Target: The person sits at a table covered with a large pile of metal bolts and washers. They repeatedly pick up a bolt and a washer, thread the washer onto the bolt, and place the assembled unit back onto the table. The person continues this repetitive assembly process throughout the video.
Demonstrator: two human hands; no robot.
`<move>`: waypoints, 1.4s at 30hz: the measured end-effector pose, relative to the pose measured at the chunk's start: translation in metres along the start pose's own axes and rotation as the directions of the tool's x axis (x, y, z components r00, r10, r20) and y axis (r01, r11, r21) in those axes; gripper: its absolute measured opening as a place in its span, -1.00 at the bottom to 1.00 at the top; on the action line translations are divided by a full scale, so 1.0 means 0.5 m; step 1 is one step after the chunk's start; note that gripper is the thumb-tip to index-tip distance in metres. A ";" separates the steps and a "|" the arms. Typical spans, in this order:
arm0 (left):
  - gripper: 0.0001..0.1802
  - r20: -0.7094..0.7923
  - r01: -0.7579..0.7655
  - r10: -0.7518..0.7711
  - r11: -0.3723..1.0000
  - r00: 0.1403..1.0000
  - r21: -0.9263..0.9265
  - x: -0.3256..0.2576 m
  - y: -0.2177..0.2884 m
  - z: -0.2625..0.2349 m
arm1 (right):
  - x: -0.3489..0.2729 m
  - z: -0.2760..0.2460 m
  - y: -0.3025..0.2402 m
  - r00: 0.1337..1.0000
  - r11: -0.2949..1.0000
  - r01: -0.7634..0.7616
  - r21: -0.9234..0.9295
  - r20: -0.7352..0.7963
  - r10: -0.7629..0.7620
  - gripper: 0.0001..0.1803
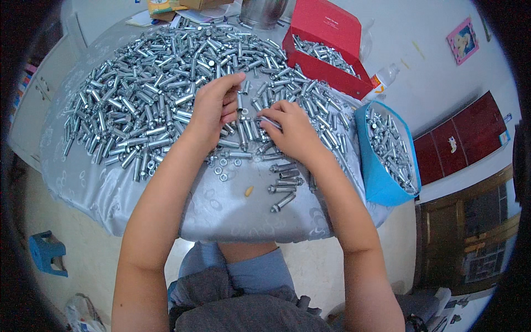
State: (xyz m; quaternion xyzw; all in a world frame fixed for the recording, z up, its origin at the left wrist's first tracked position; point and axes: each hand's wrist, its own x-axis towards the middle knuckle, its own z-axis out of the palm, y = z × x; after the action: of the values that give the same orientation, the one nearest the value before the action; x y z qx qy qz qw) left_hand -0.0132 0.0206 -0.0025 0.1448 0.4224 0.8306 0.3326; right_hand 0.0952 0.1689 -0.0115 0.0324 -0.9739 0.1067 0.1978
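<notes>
A large heap of silver expansion bolts, with sleeves and nuts on them, covers much of the cloth-covered table. My left hand is at the heap's near side, fingers curled, with an upright expansion bolt at its fingertips. To its right, my right hand is closed with thumb and fingers pinching a silver expansion bolt; the fingers partly cover it. Several loose nuts lie in front of the heap. A short column of separate bolts lies below my right hand.
A red box with its lid raised holds more bolts at the back right. A blue fabric bin full of bolts stands at the right edge, near a plastic bottle. A metal pot stands behind; a small yellow piece lies in front.
</notes>
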 end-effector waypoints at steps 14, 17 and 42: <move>-0.73 -0.116 -0.001 -0.010 0.995 0.993 -0.095 0.005 0.010 -0.008 | -0.038 -0.031 0.146 0.947 0.939 -0.239 -0.247 -0.273 0.169 -0.79; -0.72 -0.136 0.003 -0.014 0.997 0.991 -0.080 0.006 0.008 -0.002 | -0.039 -0.046 0.128 0.941 0.916 -0.220 -0.335 -0.320 0.109 -0.77; -0.73 -0.132 0.010 -0.018 0.998 0.991 -0.063 -0.004 0.014 -0.015 | -0.063 -0.018 0.083 0.979 0.939 -0.013 -0.344 0.187 0.082 -0.45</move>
State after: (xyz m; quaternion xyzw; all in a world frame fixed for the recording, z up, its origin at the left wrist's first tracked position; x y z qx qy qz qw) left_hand -0.0185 0.0116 -0.0010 0.0759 0.4188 0.8487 0.3140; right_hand 0.1234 0.2118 -0.0240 -0.0156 -0.9929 -0.0622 0.0998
